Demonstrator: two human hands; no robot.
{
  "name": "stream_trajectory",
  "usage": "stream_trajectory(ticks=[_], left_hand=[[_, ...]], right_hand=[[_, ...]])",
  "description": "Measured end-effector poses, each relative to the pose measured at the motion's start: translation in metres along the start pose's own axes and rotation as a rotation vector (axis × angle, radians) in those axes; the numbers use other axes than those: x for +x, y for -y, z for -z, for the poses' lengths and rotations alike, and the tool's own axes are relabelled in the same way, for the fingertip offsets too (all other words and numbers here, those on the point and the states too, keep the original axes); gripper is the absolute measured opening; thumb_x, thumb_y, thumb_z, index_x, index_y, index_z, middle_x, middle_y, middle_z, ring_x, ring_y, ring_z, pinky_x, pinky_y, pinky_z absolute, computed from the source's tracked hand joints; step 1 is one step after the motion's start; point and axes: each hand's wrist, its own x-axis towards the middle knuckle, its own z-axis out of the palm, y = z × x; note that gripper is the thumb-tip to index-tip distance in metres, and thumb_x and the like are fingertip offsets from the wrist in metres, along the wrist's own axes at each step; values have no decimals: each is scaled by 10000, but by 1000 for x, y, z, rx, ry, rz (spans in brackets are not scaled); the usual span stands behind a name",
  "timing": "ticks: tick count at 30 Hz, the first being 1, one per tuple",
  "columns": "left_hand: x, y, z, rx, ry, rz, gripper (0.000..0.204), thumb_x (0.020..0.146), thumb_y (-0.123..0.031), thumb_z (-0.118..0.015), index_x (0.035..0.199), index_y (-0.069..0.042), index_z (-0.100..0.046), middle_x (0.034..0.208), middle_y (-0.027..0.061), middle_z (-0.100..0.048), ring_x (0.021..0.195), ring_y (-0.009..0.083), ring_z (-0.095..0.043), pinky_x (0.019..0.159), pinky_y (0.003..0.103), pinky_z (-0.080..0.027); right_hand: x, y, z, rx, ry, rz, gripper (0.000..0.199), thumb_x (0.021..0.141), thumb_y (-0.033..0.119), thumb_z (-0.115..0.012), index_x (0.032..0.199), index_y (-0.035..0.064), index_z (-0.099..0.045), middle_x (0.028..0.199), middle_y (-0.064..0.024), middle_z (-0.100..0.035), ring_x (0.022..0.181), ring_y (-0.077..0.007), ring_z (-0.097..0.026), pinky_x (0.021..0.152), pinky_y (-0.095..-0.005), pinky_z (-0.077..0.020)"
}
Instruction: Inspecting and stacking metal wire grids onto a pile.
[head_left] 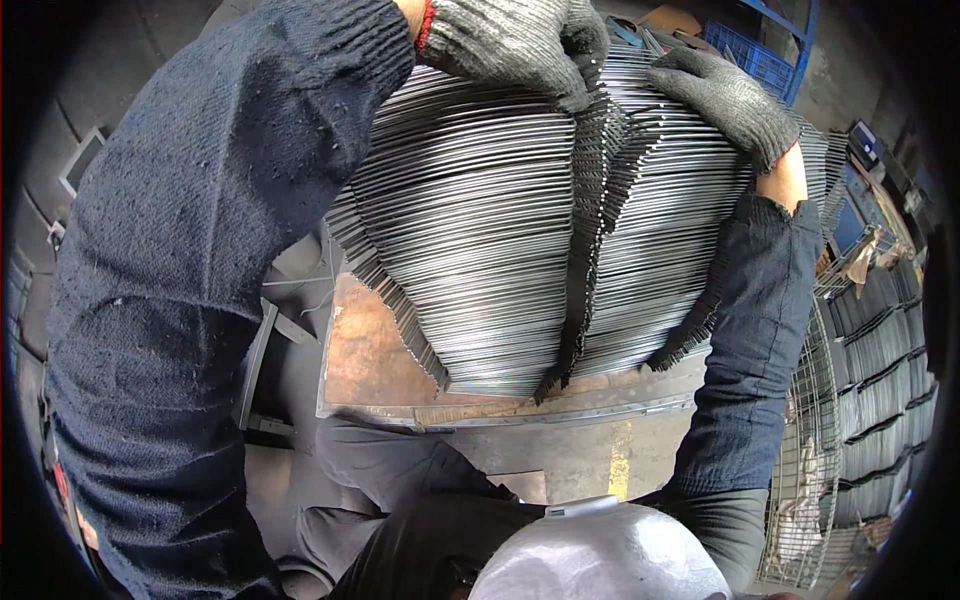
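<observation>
Two tall stacks of thin metal plates with notched dark edges stand side by side, the left stack (490, 230) and the right stack (650, 250). My left hand (510, 45), in a grey knit glove with a red cuff edge, bends over the top of the left stack near the gap between them. Its fingers are curled and their tips partly hidden, so what they pinch there cannot be made out. On the upper part of the right stack lies my right hand (725, 100), gloved alike, its fingers stretched out and apart.
Under the stacks is a worn brown board (365, 345) with a metal front edge. A blue crate (750, 55) stands behind at the right. Beyond my right arm are a wire mesh cage (815, 430) and more stacked plates (880, 380). A white domed object (600, 560) is close at the bottom.
</observation>
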Motion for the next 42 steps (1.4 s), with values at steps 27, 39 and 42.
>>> stream_trajectory(ticks=[27, 39, 42], left_hand=[[-38, -91, 39, 77, 70, 278, 380, 946, -307, -775, 1182, -10, -799, 1062, 128, -792, 970, 233, -725, 902, 356, -558], [-30, -70, 24, 885, -76, -5, 388, 1076, -241, -534, 1260, 67, -682, 1076, 235, -743, 947, 345, -710, 888, 433, -554], [-24, -48, 12, 1023, -196, 137, 287, 1050, -166, -525, 1138, 56, -683, 990, 233, -721, 874, 366, -699, 843, 430, -562]], right_hand=[[-4, 3, 4, 50, 25, 3, 622, 1037, 586, -607, 1408, 98, -712, 1322, -161, -749, 1239, -305, -711, 1084, -418, -541], [-6, 8, 9, 39, 36, -1, 652, 1033, 589, -619, 1429, 76, -695, 1339, -181, -740, 1254, -309, -705, 1107, -410, -531], [-1, 8, 5, 103, 39, -9, 666, 1023, 589, -633, 1418, 56, -701, 1347, -194, -734, 1256, -316, -701, 1116, -408, -521]])
